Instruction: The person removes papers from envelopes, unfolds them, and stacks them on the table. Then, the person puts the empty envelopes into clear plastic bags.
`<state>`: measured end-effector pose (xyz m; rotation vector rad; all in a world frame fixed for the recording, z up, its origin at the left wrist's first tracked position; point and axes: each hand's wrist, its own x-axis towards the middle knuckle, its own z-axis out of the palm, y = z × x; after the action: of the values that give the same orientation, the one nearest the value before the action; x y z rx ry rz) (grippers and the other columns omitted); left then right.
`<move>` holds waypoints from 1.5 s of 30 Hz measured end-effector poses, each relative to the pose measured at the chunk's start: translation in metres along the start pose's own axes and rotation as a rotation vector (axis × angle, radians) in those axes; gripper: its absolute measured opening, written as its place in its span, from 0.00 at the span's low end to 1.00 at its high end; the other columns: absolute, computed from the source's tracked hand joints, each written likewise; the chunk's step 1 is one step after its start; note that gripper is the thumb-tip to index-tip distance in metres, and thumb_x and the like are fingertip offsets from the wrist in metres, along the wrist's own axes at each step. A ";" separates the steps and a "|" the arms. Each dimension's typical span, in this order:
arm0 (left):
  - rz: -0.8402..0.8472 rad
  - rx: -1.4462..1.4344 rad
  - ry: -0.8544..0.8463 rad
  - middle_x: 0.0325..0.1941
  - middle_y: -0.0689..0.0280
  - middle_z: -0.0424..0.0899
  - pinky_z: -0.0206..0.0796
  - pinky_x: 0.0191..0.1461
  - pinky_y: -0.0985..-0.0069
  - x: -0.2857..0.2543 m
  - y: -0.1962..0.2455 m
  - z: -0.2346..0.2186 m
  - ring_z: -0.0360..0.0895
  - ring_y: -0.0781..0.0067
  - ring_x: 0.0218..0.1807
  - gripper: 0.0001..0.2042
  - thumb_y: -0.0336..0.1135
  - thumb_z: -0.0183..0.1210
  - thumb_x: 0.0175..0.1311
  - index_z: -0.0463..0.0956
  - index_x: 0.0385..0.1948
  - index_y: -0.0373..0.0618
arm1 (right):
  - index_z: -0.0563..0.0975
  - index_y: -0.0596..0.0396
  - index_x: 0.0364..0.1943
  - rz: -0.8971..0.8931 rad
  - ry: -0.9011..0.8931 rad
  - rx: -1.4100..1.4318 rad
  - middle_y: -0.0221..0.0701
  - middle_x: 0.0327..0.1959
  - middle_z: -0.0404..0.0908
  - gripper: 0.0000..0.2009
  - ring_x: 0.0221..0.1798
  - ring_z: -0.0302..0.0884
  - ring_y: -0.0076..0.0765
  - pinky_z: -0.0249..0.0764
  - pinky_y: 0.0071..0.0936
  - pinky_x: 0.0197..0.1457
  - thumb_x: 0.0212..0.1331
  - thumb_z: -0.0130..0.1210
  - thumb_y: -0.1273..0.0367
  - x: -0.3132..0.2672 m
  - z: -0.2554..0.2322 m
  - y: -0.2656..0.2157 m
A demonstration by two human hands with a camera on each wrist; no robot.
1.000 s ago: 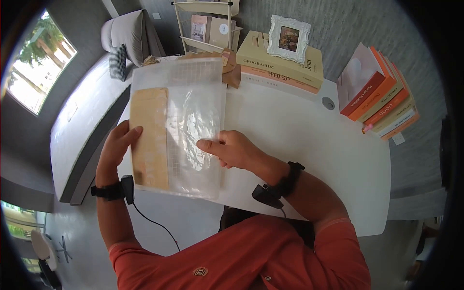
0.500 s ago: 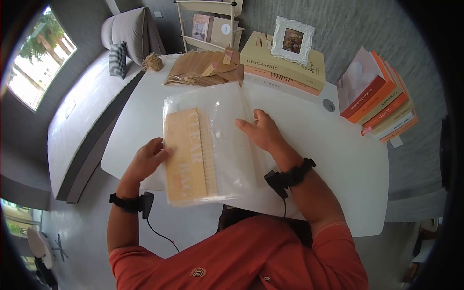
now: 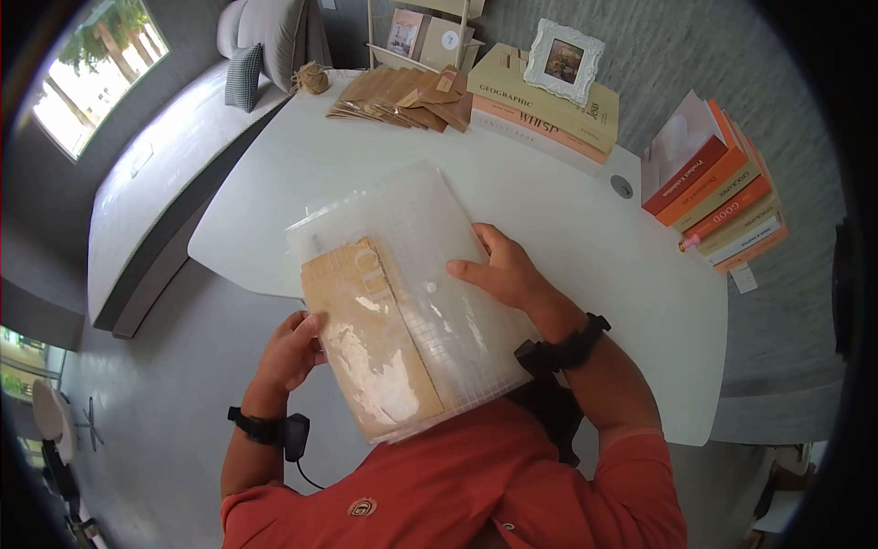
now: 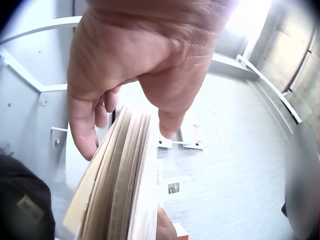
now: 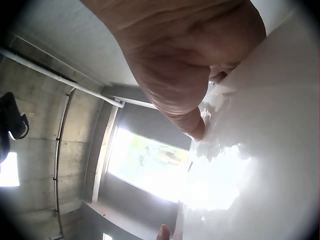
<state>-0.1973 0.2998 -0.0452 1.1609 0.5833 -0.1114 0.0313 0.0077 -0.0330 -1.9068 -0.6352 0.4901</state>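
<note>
A stack of clear plastic document bags (image 3: 425,224) is held tilted over the table's front edge and the person's lap. Tan paper (image 3: 366,320) with pale lettering shows through its left part, and a white snap button sits near the middle. At the left edge my left hand (image 3: 291,352) grips the stack, thumb on the upper face. The left wrist view shows several layered edges (image 4: 120,180) between thumb and fingers. My right hand (image 3: 510,270) grips the right edge, thumb on top and fingers mostly hidden behind. Glare whitens the plastic sheet (image 5: 270,140) in the right wrist view.
Brown paper envelopes (image 3: 393,99) lie at the back of the white table (image 3: 265,201), beside a twine ball (image 3: 312,79). A book stack (image 3: 540,110) bearing a white picture frame (image 3: 562,62) stands behind. More books (image 3: 718,183) stand at the right.
The stack has come down toward the lap and tilted, uncovering the envelopes and twine behind. My right hand loosened from the right edge, then gripped it again; the left stayed at the left edge.
</note>
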 end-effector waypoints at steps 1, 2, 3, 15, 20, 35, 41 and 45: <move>-0.004 -0.070 -0.061 0.56 0.54 0.81 0.78 0.57 0.67 -0.001 0.001 0.006 0.83 0.63 0.54 0.28 0.45 0.60 0.72 0.66 0.64 0.34 | 0.66 0.74 0.65 -0.004 -0.020 0.020 0.58 0.63 0.73 0.42 0.67 0.73 0.54 0.67 0.40 0.70 0.54 0.68 0.55 -0.005 0.008 0.003; -0.007 -0.140 -0.123 0.56 0.54 0.81 0.78 0.58 0.66 -0.003 0.000 0.011 0.83 0.62 0.55 0.28 0.44 0.61 0.72 0.66 0.65 0.34 | 0.65 0.74 0.66 -0.020 -0.014 0.014 0.57 0.64 0.73 0.42 0.67 0.73 0.53 0.67 0.40 0.70 0.54 0.68 0.55 -0.010 0.016 0.005; -0.005 -0.152 -0.132 0.58 0.53 0.80 0.78 0.60 0.66 -0.003 -0.002 0.012 0.82 0.61 0.56 0.28 0.43 0.62 0.71 0.66 0.65 0.33 | 0.65 0.74 0.66 -0.039 -0.004 0.005 0.56 0.64 0.73 0.42 0.66 0.73 0.53 0.67 0.40 0.70 0.54 0.69 0.56 -0.013 0.022 0.004; 0.549 0.175 -0.317 0.51 0.60 0.88 0.78 0.56 0.71 -0.081 0.041 0.094 0.85 0.69 0.52 0.19 0.28 0.71 0.59 0.81 0.53 0.38 | 0.60 0.61 0.72 -0.234 -0.172 0.803 0.39 0.62 0.76 0.46 0.64 0.74 0.39 0.71 0.38 0.68 0.51 0.74 0.61 -0.129 -0.022 -0.029; 0.836 0.313 -0.584 0.50 0.61 0.88 0.76 0.57 0.71 -0.076 0.087 0.194 0.84 0.71 0.51 0.19 0.27 0.71 0.59 0.81 0.53 0.37 | 0.66 0.61 0.67 -0.281 0.303 0.389 0.38 0.57 0.80 0.41 0.61 0.77 0.37 0.73 0.38 0.66 0.51 0.76 0.62 -0.238 -0.115 -0.086; 0.707 0.279 -0.916 0.57 0.59 0.82 0.70 0.64 0.69 0.091 0.060 0.349 0.78 0.68 0.59 0.33 0.37 0.74 0.57 0.68 0.62 0.33 | 0.62 0.64 0.69 -0.396 0.731 0.340 0.37 0.64 0.73 0.44 0.67 0.70 0.36 0.67 0.35 0.70 0.53 0.74 0.58 -0.241 -0.194 0.022; 0.644 0.255 -0.938 0.61 0.57 0.78 0.68 0.66 0.67 0.104 0.055 0.355 0.75 0.66 0.62 0.41 0.45 0.75 0.55 0.62 0.66 0.32 | 0.60 0.64 0.70 -0.459 0.817 0.448 0.36 0.62 0.73 0.52 0.66 0.70 0.37 0.69 0.37 0.68 0.46 0.79 0.52 -0.234 -0.199 0.001; 0.664 0.226 -0.938 0.61 0.57 0.77 0.67 0.66 0.67 0.107 0.055 0.351 0.75 0.65 0.61 0.42 0.46 0.75 0.56 0.62 0.66 0.32 | 0.61 0.64 0.69 -0.441 0.814 0.454 0.35 0.62 0.73 0.53 0.64 0.72 0.35 0.70 0.35 0.66 0.44 0.79 0.49 -0.229 -0.199 0.009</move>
<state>0.0461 0.0333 0.0426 1.3092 -0.6592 -0.1360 -0.0270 -0.2780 0.0491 -1.3096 -0.3338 -0.3949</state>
